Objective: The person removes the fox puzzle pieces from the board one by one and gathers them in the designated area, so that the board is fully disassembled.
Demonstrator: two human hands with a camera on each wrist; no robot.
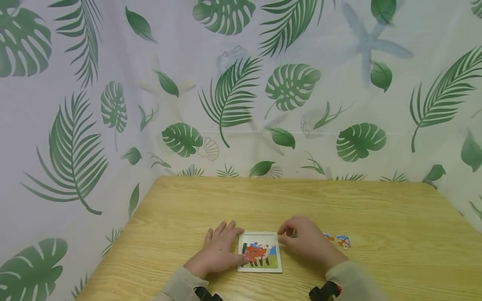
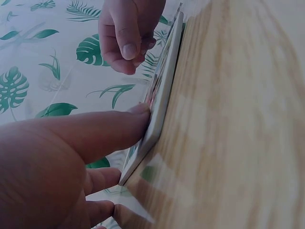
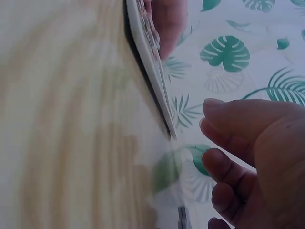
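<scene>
One puzzle board (image 1: 260, 238) lies flat on the table between two hands, its pale frame facing up and its upper part looking bare above the joined pieces (image 1: 266, 252); I can't count those reliably. The left hand (image 1: 218, 253) is spread wide, thumb resting on the picture and fingertips at the frame's left side, probably to stop it sliding. The right hand (image 1: 306, 240) is narrow, thumb and forefinger close together beside the frame's right edge; whether they pinch anything, I cannot tell. Two loose pieces show to the right, one (image 1: 343, 241) in plain view, another (image 1: 329, 237) partly behind the hand, presumably left there for easy reach. Two sleeves (image 1: 180, 286) end above two black wrist devices (image 1: 205, 294), one per arm. One wooden table (image 1: 169, 234) bears it all, before a leaf-printed cloth (image 1: 241, 161).
</scene>
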